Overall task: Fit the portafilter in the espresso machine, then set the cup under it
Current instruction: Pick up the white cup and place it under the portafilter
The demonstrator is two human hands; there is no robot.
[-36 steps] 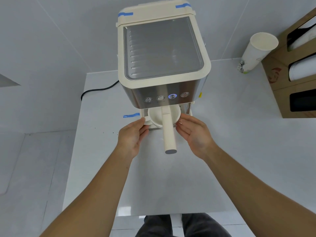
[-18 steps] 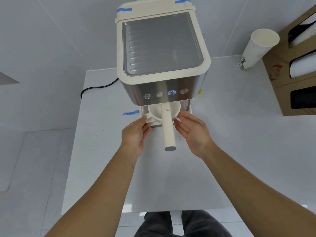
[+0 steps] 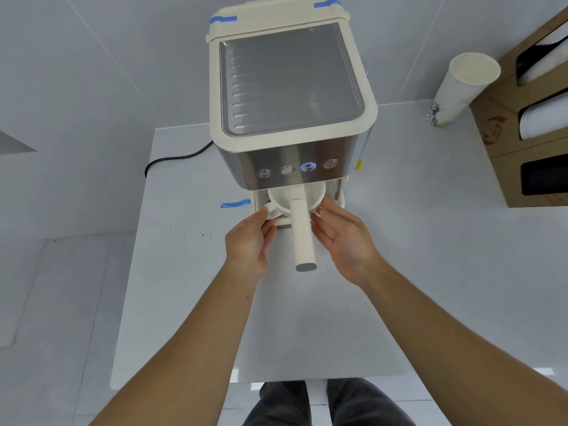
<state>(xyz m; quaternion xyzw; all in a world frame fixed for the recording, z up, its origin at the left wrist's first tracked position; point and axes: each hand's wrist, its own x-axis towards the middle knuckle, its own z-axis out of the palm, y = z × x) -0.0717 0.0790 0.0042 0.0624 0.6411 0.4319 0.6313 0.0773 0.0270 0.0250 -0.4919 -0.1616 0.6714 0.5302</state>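
In the head view, the machine fills the upper middle of the frame, and the portafilter sits in it just below the button row, its handle pointing straight down the frame toward me, long axis running from the machine's front to my body. The cup, as best I can tell, is the white piece under the portafilter basket, on the tray at the machine's foot; most of it is hidden by the basket, so I can't say how well it is centred. My left hand is left of the handle, fingers loosely apart, tips touching the cup's left edge. My right hand mirrors it right of the handle, fingers spread and open, tips at the cup's right edge; neither hand is clamped on anything. The handle runs between my palms without touching either. Both hands are about equally near, so any final nudge goes up the frame, under the basket and along the handle's line. A paper cup stands at upper right, well apart
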